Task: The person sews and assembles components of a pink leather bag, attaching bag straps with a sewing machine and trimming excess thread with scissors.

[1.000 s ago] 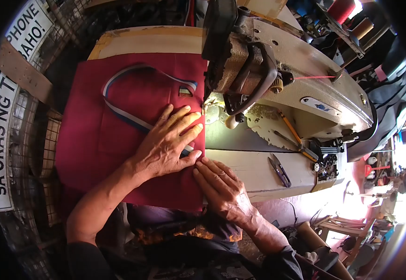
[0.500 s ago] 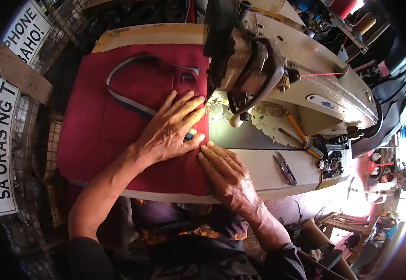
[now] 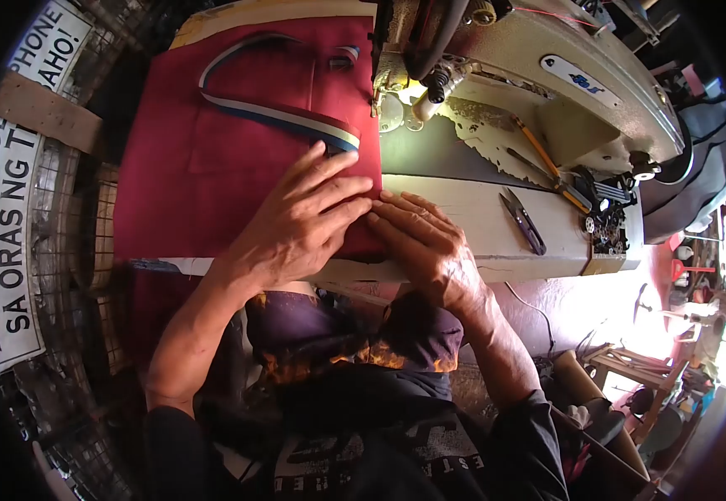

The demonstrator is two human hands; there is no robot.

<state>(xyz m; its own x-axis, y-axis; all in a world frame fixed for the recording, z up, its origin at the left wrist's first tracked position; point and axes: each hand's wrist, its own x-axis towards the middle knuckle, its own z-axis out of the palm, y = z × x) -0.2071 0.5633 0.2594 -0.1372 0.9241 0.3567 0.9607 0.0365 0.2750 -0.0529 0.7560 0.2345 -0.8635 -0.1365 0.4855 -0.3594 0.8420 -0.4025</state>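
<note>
A dark red fabric panel [image 3: 162,179] lies flat on the sewing table, its right edge in line with the needle area of the sewing machine [image 3: 530,58]. Stitched to it is a loop of blue, white and grey striped strap [image 3: 275,117]. My left hand [image 3: 300,217] rests on the panel just below the strap, fingers stretched and slightly spread. Beside it my right hand [image 3: 425,246] lies with straight fingers, their tips at the panel's right edge near the front corner. The two hands' fingertips nearly meet. Neither hand grasps anything.
Thread snips [image 3: 523,221] lie on the white tabletop [image 3: 471,217] to the right. An orange pencil [image 3: 538,149] and dark-handled tools sit under the machine arm, near a bobbin winder [image 3: 609,225]. A wire mesh with a sign [image 3: 12,250] stands at left.
My view has tilted down, shifting the scene upward. My left hand has slid off the strap toward the front edge, closer to my right hand, uncovering the strap. The panel has barely moved.
</note>
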